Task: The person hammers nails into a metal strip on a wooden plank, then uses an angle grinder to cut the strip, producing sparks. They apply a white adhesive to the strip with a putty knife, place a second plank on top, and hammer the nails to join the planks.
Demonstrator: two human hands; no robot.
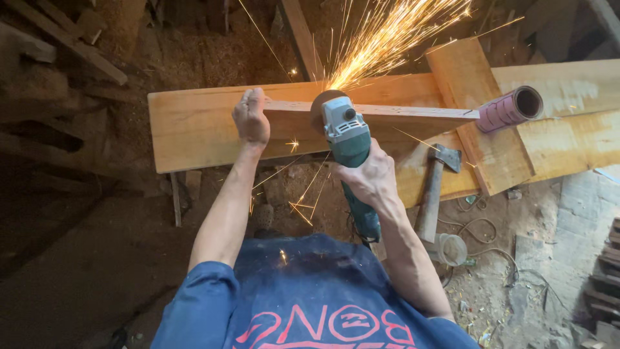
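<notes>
Left hand [250, 119] extended forward, arm nearly straight, fingers curled down, palm pressed flat. Right hand [368, 178] closed in fist grip, elbow bent
</notes>
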